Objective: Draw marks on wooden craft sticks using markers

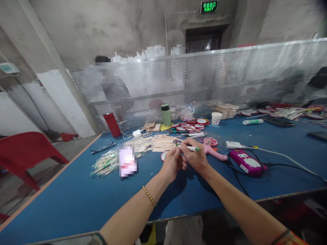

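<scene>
Both of my hands meet above the blue table [102, 200]. My left hand [171, 161] pinches a small stick [176, 143] upright; its visible end looks reddish and green, and the rest is hidden by the fingers. Held like a pen in my right hand [195, 157] is a white marker [189, 148] with a green end, its tip close to the stick. Just beyond lies a pile of flat wooden sticks [162, 142]. A round white disc [164, 156] with a red rim is partly covered by my left hand.
Left of my hands lie wrapped sticks with green ends [103, 165] and a blurred-out phone [127, 162]. To the right are a pink glue gun [216, 153], a purple device [245, 162] and cables. Bottles [166, 115] and a paper cup [216, 118] stand farther back. A person sits behind the perforated screen [153, 78].
</scene>
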{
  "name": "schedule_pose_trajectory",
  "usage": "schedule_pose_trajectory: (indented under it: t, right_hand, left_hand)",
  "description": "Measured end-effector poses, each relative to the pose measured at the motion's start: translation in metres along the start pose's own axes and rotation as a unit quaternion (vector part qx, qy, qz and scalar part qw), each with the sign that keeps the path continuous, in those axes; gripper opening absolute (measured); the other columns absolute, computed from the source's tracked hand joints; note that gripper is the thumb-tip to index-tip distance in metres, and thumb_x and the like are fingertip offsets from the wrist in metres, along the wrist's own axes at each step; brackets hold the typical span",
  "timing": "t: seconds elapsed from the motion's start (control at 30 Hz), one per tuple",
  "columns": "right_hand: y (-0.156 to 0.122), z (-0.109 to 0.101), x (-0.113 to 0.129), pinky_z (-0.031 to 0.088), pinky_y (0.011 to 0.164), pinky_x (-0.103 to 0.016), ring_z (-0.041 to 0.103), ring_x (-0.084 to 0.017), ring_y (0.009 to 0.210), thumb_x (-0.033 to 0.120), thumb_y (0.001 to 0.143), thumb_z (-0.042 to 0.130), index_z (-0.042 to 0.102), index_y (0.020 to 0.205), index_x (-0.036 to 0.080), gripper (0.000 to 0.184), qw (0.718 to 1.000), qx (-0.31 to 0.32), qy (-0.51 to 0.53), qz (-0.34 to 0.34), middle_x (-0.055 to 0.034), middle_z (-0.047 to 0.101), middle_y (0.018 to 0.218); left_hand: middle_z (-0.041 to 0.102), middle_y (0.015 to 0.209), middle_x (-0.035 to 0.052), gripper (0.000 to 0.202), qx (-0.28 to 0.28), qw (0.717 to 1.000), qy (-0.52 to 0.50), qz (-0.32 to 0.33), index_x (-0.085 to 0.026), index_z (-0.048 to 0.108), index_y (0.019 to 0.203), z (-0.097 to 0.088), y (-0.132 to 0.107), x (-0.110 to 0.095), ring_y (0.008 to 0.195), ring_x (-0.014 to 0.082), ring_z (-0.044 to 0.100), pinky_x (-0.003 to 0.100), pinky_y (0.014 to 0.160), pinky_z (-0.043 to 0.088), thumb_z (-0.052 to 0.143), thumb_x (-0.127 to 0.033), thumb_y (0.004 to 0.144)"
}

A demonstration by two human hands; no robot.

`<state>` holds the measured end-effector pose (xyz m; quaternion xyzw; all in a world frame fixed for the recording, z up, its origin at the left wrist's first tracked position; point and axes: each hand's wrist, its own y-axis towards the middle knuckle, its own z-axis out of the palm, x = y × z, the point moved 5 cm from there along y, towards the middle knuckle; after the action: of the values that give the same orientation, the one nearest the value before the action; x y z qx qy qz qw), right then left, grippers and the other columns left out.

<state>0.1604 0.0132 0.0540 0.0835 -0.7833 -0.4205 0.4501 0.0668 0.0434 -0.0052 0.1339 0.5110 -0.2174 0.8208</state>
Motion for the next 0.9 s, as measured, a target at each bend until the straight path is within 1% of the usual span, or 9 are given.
schedule_pose_trajectory:
  t: [0.2,0.4,0.63,0.9]
  right_hand:
    - [-0.0002,-0.0001,-0.0016,0.039,0.049,-0.024,0.049,-0.012,0.047,0.030,0.082,0.051,0.049,0.059,0.023,0.024,1.000,0.005,0.007,0.010,0.0027,0.055,0.053]
    - [0.0000,0.0008,-0.0002,0.040,0.051,-0.025,0.049,-0.012,0.048,0.030,0.082,0.051,0.049,0.059,0.023,0.025,1.000,0.005,-0.008,-0.014,0.0022,0.055,0.054]
    - [0.0003,0.0014,0.0001,0.039,0.049,-0.024,0.048,-0.012,0.047,0.030,0.082,0.051,0.049,0.059,0.023,0.024,1.000,0.005,-0.004,-0.015,0.0029,0.054,0.053]
    - [-0.0002,-0.0005,-0.0014,0.040,0.049,-0.024,0.050,-0.013,0.047,0.031,0.082,0.051,0.050,0.059,0.023,0.024,1.000,0.002,0.004,0.018,0.0022,0.056,0.053]
  left_hand:
    - [0.054,0.049,-0.0048,0.050,-0.003,1.000,-0.002,-0.001,-0.020,0.047,0.078,-0.0011,0.0004,0.0004,0.037,0.0106,0.049,0.021,0.039,0.036,0.076,-0.058,0.068]
    - [0.054,0.049,-0.0050,0.052,-0.008,1.000,0.006,0.004,-0.020,0.047,0.079,-0.0008,-0.0003,-0.0003,0.036,0.0101,0.049,0.021,0.039,0.036,0.075,-0.061,0.067]
    - [0.055,0.050,-0.0047,0.051,-0.008,1.000,0.013,0.001,-0.019,0.048,0.079,0.0004,-0.0014,-0.0011,0.037,0.0094,0.049,0.020,0.038,0.036,0.076,-0.060,0.066]
    - [0.054,0.051,-0.0044,0.048,-0.009,1.000,0.001,-0.006,-0.019,0.048,0.078,-0.0006,-0.0008,-0.0005,0.037,0.0100,0.049,0.021,0.039,0.036,0.075,-0.058,0.069]
